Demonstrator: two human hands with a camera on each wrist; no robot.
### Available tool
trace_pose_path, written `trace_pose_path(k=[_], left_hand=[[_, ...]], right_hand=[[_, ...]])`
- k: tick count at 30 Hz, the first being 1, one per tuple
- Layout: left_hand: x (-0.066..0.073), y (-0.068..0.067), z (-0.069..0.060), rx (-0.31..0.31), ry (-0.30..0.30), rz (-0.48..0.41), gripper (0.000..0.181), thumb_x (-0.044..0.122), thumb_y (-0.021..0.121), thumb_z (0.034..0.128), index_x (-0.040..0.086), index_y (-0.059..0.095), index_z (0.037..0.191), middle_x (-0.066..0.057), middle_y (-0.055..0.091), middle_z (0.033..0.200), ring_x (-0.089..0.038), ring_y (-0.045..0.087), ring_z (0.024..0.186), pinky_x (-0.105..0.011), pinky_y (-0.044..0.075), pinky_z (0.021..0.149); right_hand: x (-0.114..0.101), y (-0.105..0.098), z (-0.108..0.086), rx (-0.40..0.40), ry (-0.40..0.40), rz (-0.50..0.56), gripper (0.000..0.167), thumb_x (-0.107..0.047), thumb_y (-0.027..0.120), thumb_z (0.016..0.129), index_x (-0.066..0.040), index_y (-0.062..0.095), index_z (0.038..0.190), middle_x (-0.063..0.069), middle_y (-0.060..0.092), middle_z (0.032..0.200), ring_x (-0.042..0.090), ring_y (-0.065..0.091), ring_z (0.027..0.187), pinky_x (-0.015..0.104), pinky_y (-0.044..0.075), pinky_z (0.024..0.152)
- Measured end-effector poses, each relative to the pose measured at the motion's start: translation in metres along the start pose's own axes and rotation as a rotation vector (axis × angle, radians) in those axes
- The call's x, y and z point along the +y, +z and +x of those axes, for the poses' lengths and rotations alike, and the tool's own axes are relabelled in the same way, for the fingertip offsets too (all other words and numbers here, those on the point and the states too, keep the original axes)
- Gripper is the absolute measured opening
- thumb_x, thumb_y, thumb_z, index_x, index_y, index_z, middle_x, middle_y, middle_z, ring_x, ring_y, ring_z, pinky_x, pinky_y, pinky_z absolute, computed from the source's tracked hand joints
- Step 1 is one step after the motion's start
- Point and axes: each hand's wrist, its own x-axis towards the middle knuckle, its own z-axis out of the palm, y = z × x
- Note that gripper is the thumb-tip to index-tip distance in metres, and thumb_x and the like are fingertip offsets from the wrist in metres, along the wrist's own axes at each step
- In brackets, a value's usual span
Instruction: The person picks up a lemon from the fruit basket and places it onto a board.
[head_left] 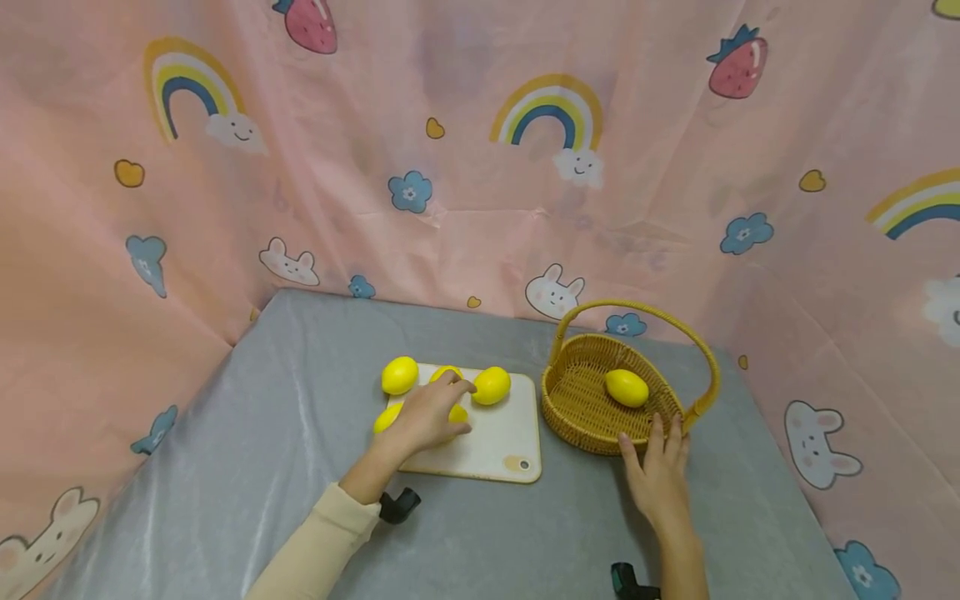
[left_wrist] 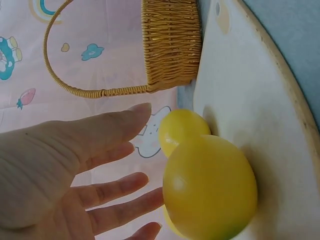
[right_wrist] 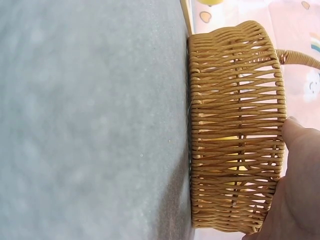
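Note:
My left hand (head_left: 429,417) reaches over a white cutting board (head_left: 495,442), fingers spread among several yellow lemons. One lemon (head_left: 492,386) lies just beyond the fingertips, another (head_left: 400,376) at the board's far left corner; others are partly hidden by the hand. In the left wrist view, a large near lemon (left_wrist: 210,187) sits before the fingers with nothing gripped between thumb and fingers. My right hand (head_left: 662,483) rests on the near right rim of a wicker basket (head_left: 581,433), its fingers fairly straight. Inside the basket is one lemon (head_left: 627,388).
The basket's tall arched handle (head_left: 637,307) stands up over it. Grey cloth (head_left: 480,542) covers the table, and a pink patterned curtain (head_left: 465,242) hangs behind and at both sides. Black wrist mounts (head_left: 400,506) show beneath the wrists.

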Motion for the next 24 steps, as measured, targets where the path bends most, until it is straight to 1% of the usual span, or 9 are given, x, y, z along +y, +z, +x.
trace_pose_path(k=[3, 9, 16, 21, 24], left_hand=[[0.003, 0.000, 0.003, 0.016, 0.016, -0.005, 0.050, 0.020, 0.085, 0.0807, 0.008, 0.065, 0.125, -0.009, 0.059, 0.117, -0.022, 0.061, 0.092, -0.036, 0.049, 0.072], [0.011, 0.000, 0.011, 0.019, 0.038, -0.056, 0.051, 0.018, 0.084, 0.0821, 0.006, 0.064, 0.127, -0.010, 0.059, 0.120, -0.024, 0.061, 0.099, -0.039, 0.051, 0.083], [0.016, 0.004, 0.020, 0.045, 0.059, -0.110, 0.054, 0.020, 0.082, 0.0838, 0.009, 0.061, 0.132, -0.009, 0.059, 0.125, -0.024, 0.060, 0.108, -0.038, 0.051, 0.091], [0.022, 0.009, 0.030, 0.031, 0.073, -0.156, 0.056, 0.019, 0.081, 0.0853, 0.011, 0.058, 0.136, -0.008, 0.058, 0.129, -0.023, 0.058, 0.115, -0.038, 0.050, 0.095], [0.028, 0.012, 0.036, 0.024, 0.088, -0.174, 0.054, 0.020, 0.080, 0.0865, 0.011, 0.058, 0.136, -0.008, 0.058, 0.129, -0.022, 0.058, 0.115, -0.037, 0.049, 0.095]], right_hand=[[0.000, 0.000, 0.000, 0.002, 0.001, -0.002, 0.081, -0.050, 0.033, 0.106, 0.003, -0.001, 0.157, 0.029, -0.019, 0.160, 0.057, -0.012, 0.143, 0.079, 0.016, 0.102], [0.000, 0.001, 0.001, 0.015, -0.008, -0.004, 0.081, -0.050, 0.034, 0.106, 0.003, 0.001, 0.158, 0.030, -0.017, 0.160, 0.057, -0.011, 0.143, 0.079, 0.016, 0.102], [0.001, 0.002, 0.001, 0.026, -0.013, -0.008, 0.080, -0.049, 0.035, 0.107, 0.005, 0.002, 0.157, 0.031, -0.015, 0.160, 0.058, -0.010, 0.142, 0.079, 0.018, 0.102], [0.002, 0.002, 0.001, 0.027, -0.008, -0.007, 0.081, -0.049, 0.034, 0.106, 0.004, 0.002, 0.157, 0.031, -0.015, 0.160, 0.058, -0.010, 0.143, 0.079, 0.018, 0.102], [0.003, 0.003, 0.001, 0.032, -0.008, -0.007, 0.080, -0.049, 0.035, 0.106, 0.004, 0.003, 0.157, 0.031, -0.015, 0.160, 0.058, -0.009, 0.143, 0.078, 0.018, 0.102]])
